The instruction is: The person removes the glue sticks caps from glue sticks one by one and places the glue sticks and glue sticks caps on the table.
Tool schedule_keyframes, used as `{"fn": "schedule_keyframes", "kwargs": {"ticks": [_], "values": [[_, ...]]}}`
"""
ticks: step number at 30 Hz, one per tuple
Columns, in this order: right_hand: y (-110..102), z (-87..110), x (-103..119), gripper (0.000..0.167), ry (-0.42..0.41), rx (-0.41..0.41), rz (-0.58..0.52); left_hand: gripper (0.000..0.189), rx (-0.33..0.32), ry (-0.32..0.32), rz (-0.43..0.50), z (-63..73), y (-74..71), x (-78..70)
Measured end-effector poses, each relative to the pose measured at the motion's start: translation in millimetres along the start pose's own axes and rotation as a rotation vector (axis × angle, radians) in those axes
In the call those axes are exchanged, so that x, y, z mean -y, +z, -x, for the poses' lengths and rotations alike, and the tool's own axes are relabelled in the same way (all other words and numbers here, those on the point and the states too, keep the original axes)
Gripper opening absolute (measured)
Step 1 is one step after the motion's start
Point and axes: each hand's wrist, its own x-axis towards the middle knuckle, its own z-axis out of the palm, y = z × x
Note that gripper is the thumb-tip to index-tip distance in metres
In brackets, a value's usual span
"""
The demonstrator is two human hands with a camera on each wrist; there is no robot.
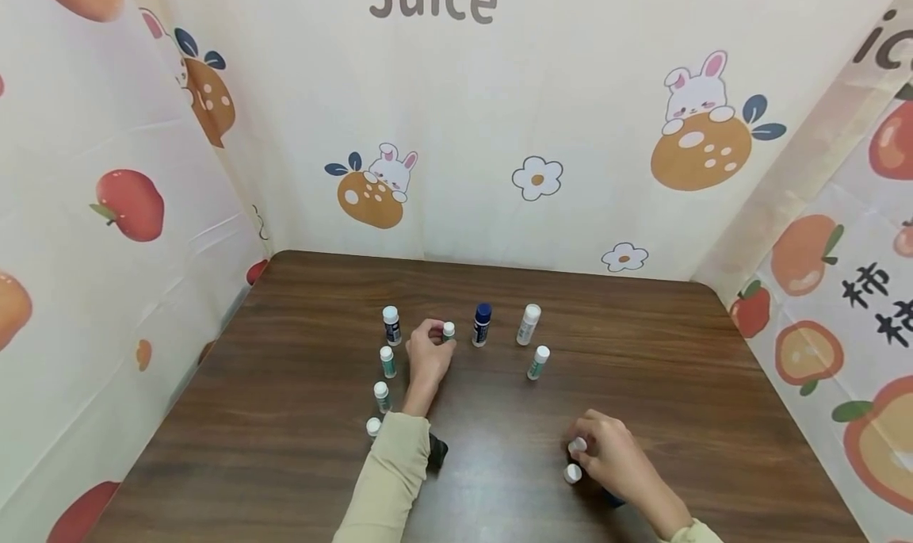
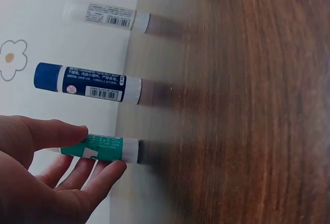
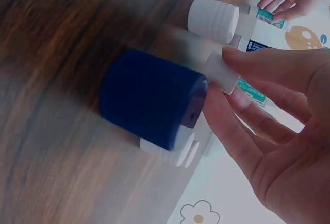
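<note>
Pinches white cap (image 3: 219, 70) in right hand (image 1: 609, 456) and, in left hand (image 1: 429, 354), green-labelled stick (image 2: 109, 148), likely light, stiff, slick, best gripped mid-barrel.

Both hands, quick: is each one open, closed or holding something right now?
Left hand: closed, holding a green glue stick.
Right hand: closed, pinching a white cap.

The head camera looked forward and down over the table (image 1: 499, 479); close, sideways wrist views shared the left hand (image 2: 46, 180), lower left and upper right.
</note>
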Motion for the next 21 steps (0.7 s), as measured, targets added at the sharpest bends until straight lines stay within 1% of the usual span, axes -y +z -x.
{"fn": "schedule_keyframes", "kwargs": {"ticks": [8,13,17,21], "values": [[2,2.5,0,0.03,0.002,0.012,-0.009,0.024,-0.024,-0.003,-0.024,-5.5,-2.2,-0.4],[4,2.3,-1,0.031,0.009,0.007,-0.007,0.026,-0.041,0.003,-0.031,-5.7,-2.4,-2.5],[5,3.2,-2,0.03,0.037,0.019,-0.003,0.037,-0.041,0.032,-0.043,-2.6,-3.4,-8.0],[6,5.2,-3,0.027,0.06,0.042,-0.001,0.048,-0.052,0.106,-0.06,2.8,-5.3,-19.7]]}}
